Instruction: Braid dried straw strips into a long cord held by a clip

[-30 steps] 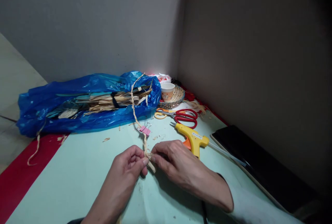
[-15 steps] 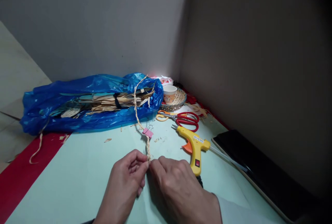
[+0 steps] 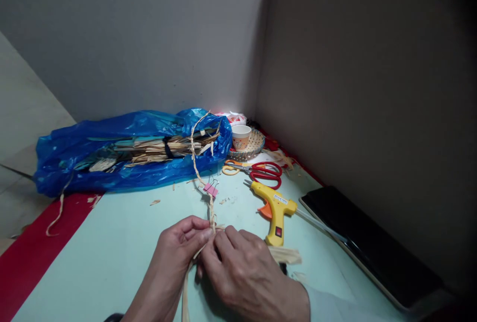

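Grey walls [image 3: 149, 39], dim corner [image 3: 264, 58]

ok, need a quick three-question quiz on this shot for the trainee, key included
1. True or false: the pink binder clip grips the straw-coloured braided cord.
2. Multiple choice: what colour is the trigger of the yellow plastic glue gun? A green; B orange; C black.
3. Short answer: which of the person's hands has its fingers at the cord, on the near side of the clip: left, right or both?

Key: 1 true. 2 B. 3 both, the left hand and the right hand.
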